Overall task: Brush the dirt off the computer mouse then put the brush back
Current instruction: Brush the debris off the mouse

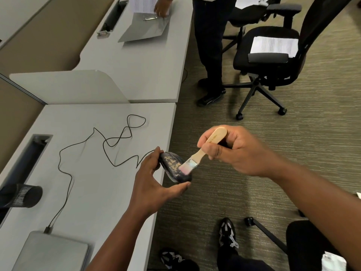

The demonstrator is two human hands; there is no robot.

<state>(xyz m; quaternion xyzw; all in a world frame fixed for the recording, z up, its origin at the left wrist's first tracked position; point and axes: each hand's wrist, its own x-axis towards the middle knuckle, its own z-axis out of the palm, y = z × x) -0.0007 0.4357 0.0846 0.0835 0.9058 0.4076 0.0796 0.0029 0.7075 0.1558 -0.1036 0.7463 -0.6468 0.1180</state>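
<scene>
My left hand (152, 180) grips a black computer mouse (172, 167) just past the desk's right edge, thumb below and fingers on its far side. Tan dirt covers the mouse's top. Its black cable (109, 145) trails in loops across the grey desk (88, 182) to a laptop. My right hand (236, 151) holds a small wooden-handled brush (205, 147) by the handle. The brush's pale bristles touch the mouse's near right side.
A closed grey laptop (52, 253) lies at the desk's near left, and a dark cylinder (21, 195) stands by the cable slot. Another person (211, 45) stands at the far desk beside office chairs (273, 55). My shoes (227, 233) are on the carpet below.
</scene>
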